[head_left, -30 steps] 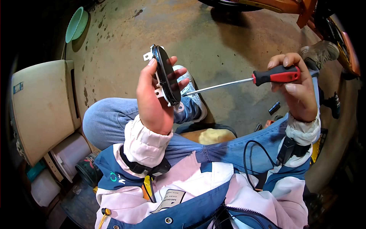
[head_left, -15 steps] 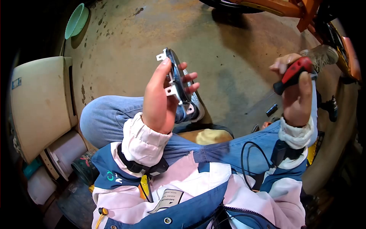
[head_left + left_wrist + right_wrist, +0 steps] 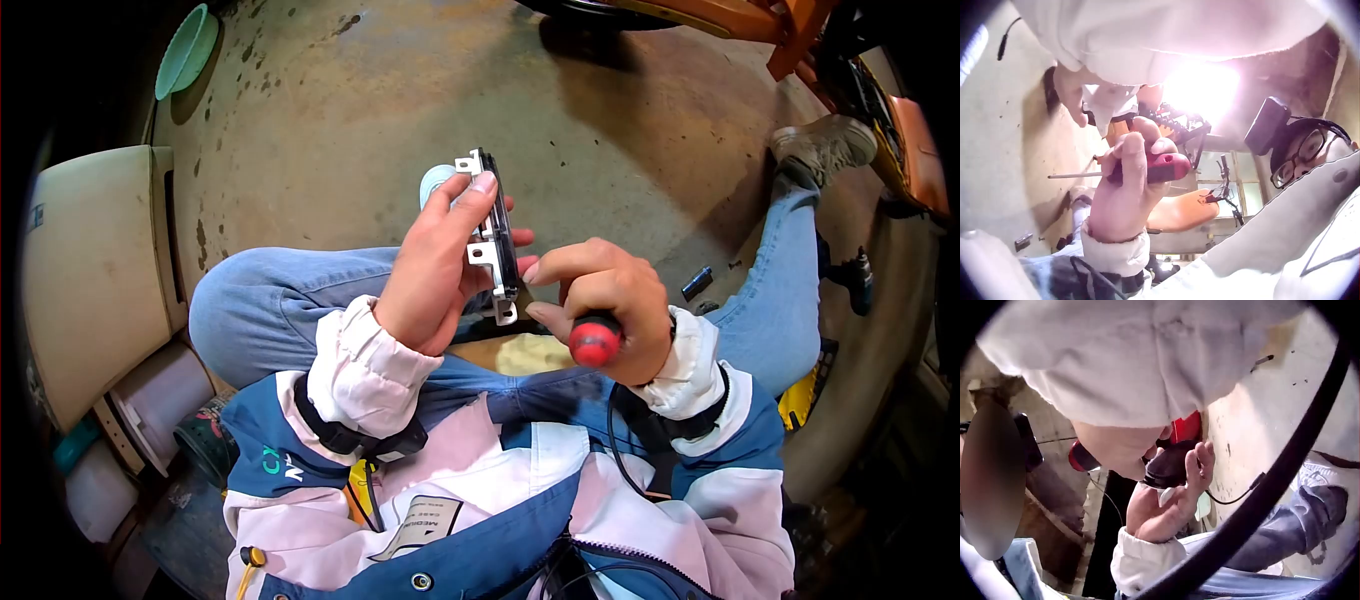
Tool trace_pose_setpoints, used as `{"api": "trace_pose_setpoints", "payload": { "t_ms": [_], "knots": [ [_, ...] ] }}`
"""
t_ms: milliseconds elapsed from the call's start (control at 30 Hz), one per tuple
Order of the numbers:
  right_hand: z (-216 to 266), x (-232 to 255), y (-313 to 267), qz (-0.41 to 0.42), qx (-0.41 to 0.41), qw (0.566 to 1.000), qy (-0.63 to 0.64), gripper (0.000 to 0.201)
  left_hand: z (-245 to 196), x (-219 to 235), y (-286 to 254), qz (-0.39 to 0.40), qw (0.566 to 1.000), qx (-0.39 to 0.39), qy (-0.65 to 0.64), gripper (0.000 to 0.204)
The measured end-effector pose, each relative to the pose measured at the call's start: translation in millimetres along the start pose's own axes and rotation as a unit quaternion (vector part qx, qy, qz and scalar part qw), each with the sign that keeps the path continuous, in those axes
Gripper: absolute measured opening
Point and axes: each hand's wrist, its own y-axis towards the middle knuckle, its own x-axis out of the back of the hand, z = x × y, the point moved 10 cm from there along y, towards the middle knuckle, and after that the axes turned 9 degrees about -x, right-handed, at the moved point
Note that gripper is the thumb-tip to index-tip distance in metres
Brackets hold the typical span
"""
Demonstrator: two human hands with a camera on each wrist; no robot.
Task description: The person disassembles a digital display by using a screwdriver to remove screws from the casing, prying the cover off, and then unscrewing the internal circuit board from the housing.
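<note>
In the head view, my left hand grips a black oval panel with white mounting tabs, held on edge above my lap. The thumb lies along the tab side and the other fingers reach behind. My right hand is close beside the panel's lower end, its fingers curled round a screwdriver. Only the red handle end shows there; the left wrist view shows the red and black handle and the bare metal shaft. The right wrist view shows the panel's dark face between the left fingers.
An orange motorbike stands at the upper right. A small black cylinder and a cordless drill are on the floor at right. At left are a cream box seat, a white bucket and a green basin.
My right hand has moved left to beside the panel, turning the screwdriver so its handle end faces my body. The left hand has shifted right and tilted the panel more edge-on.
</note>
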Motion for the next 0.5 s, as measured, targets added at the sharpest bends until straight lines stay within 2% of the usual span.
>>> {"api": "trace_pose_setpoints", "payload": {
  "t_ms": [267,500],
  "knots": [
    [10.4,-5.8,-2.2,0.009,0.074,0.996,-0.046,0.043,7.6,-1.9,-1.9,0.007,1.0,0.021,0.019,0.038],
    [10.9,-8.6,-3.6,0.019,0.087,0.994,-0.058,0.041,11.9,-1.6,-2.2,0.012,0.999,0.031,0.023,0.038]
  ]
}}
